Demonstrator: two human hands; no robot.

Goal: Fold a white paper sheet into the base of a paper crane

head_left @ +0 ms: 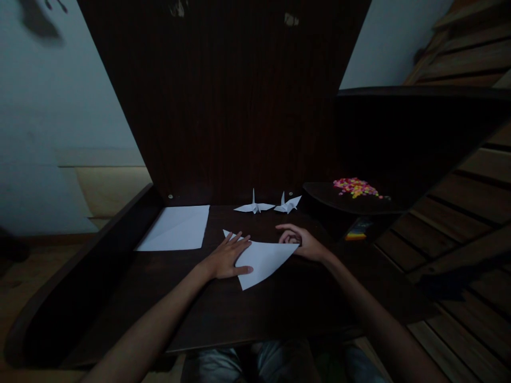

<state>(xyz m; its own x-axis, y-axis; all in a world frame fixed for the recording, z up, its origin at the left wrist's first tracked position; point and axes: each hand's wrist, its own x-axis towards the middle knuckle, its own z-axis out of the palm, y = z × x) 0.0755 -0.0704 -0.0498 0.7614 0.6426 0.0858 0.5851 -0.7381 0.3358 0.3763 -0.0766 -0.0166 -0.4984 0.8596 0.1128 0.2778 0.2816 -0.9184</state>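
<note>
On the dark worktop [215,322], the left hand [228,259] spreads its fingers over white paper [265,260]; the right hand [306,242] pinches a corner.

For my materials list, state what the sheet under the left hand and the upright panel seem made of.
Sheet: likely paper, matt white, from its thin edges and bend. Panel: perhaps wood or wood-look laminate, low-gloss, from faint grain; dim light hides which.

At three o'clock, pink and yellow bits [356,187] lie heaped on a dark shelf [322,192], slatted wood [465,194] beyond. A pale wall [51,101] stands at ten o'clock.
</note>
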